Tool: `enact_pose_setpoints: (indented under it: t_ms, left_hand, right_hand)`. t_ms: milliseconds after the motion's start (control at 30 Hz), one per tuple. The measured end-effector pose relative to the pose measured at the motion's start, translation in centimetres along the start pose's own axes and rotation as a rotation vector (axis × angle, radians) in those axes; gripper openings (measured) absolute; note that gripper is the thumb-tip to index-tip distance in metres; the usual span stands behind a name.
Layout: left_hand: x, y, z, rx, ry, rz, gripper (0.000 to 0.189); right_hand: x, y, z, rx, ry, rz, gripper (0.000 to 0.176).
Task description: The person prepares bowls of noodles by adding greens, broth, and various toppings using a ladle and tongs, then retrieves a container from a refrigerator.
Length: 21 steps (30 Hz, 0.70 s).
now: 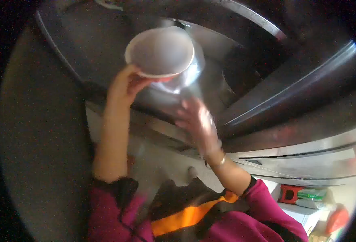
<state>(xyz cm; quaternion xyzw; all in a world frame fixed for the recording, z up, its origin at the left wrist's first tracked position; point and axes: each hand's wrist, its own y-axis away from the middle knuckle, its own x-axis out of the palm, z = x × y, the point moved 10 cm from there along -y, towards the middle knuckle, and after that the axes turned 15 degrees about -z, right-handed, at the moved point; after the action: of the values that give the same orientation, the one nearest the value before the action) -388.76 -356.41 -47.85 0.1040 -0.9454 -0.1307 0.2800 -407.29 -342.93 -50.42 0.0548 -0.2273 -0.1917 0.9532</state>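
Observation:
A pale, round bowl (161, 52) is tilted so that its inside faces me, near the top centre of the head view. My left hand (127, 82) grips its lower left rim, thumb at the edge and fingers bent under it. Bright, blurred glare lies along the bowl's lower right side. Below and to the right is my right hand (198, 121), smeared by motion, apart from the bowl. Its fingers look spread, with nothing visible in them. A bracelet (216, 160) circles the right wrist.
A dark worktop (266, 105) with shiny edges curves around the bowl. Pale cabinet fronts (307, 157) with dark lines stand at the right. Lower right are a red item (289, 193), a green-and-white packet (312, 195) and a round red thing (337, 218).

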Motion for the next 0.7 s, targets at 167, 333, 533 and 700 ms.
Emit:
enact_pose_setpoints:
  t_ms: [167,333,533,700]
  left_hand:
    - [-2.3,4.4,-0.4,-0.103,-0.049,0.195,0.025]
    - [-3.5,8.9,0.7,-0.112,-0.152,0.259,0.027]
    - [-5.7,3.7,0.8,-0.185,-0.352,0.368,0.026]
    - [9.6,4.4,10.0,-0.491,-0.435,0.676,0.051]
  right_hand:
    - [3.5,-1.8,1.7,0.172,-0.301,0.037,0.065]
    - [3.1,0.2,3.6,0.115,-0.296,0.207,0.053]
    - [-0.6,4.6,0.4,0.31,-0.296,0.204,0.038]
    - [-3.1,10.7,1.0,0.552,-0.339,0.048,0.043]
